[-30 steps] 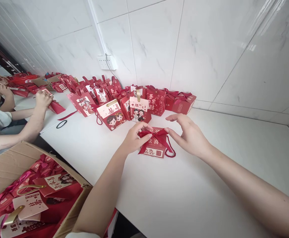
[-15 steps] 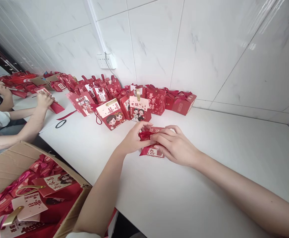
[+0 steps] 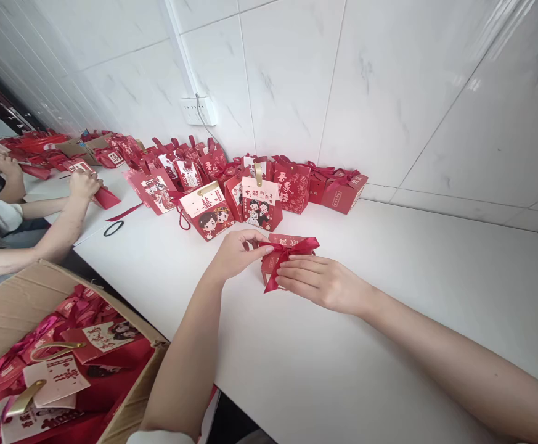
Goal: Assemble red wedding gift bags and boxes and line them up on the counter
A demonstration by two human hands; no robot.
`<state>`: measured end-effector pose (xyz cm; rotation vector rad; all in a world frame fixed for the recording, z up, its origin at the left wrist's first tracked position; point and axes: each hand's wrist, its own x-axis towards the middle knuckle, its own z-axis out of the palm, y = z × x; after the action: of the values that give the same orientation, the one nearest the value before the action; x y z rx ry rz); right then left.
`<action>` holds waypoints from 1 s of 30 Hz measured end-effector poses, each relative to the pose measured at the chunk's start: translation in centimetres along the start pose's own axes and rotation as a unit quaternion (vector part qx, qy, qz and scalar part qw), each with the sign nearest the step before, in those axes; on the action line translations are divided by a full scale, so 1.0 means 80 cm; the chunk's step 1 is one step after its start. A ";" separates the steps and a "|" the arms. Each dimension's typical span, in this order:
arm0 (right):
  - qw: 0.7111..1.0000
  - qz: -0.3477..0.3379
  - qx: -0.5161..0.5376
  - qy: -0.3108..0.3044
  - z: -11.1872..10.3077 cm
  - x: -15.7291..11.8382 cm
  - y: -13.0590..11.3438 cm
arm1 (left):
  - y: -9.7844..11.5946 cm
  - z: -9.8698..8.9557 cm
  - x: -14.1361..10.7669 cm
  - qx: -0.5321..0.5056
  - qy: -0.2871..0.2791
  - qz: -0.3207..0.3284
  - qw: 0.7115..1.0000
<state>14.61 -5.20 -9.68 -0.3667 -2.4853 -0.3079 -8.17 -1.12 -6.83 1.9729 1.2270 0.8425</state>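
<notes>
A small red gift box (image 3: pixel 289 239) with printed characters sits on the white table in front of me, a dark red ribbon bow (image 3: pixel 296 246) across its top. My left hand (image 3: pixel 238 253) pinches the bow's left end between thumb and forefinger. Against the near side of the box, partly covering it and the ribbon's lower tail, lies my right hand (image 3: pixel 326 280), its fingers stretched out and close together. Just behind stand a box with a printed couple (image 3: pixel 262 209) and a tilted box with two cartoon faces (image 3: pixel 208 216).
More red boxes (image 3: pixel 291 185) line the wall. An open cardboard carton (image 3: pixel 23 290) full of red boxes stands at lower left. A black ring (image 3: pixel 113 229) lies near the table's left edge. Other people's hands (image 3: pixel 84 185) work at far left. A socket (image 3: pixel 197 111) is on the wall.
The bow now shows spread across the box top. My left hand has shifted left onto its end, and my right hand has moved slightly down, its fingers straighter.
</notes>
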 end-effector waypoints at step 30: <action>0.759 0.450 0.386 0.269 0.087 -0.064 0.060 | -0.057 0.015 0.009 -0.050 -0.120 -0.010 0.991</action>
<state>16.54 0.43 -17.60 -0.8846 -1.4280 0.8678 -9.22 0.86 -11.02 1.9151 1.0440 0.6222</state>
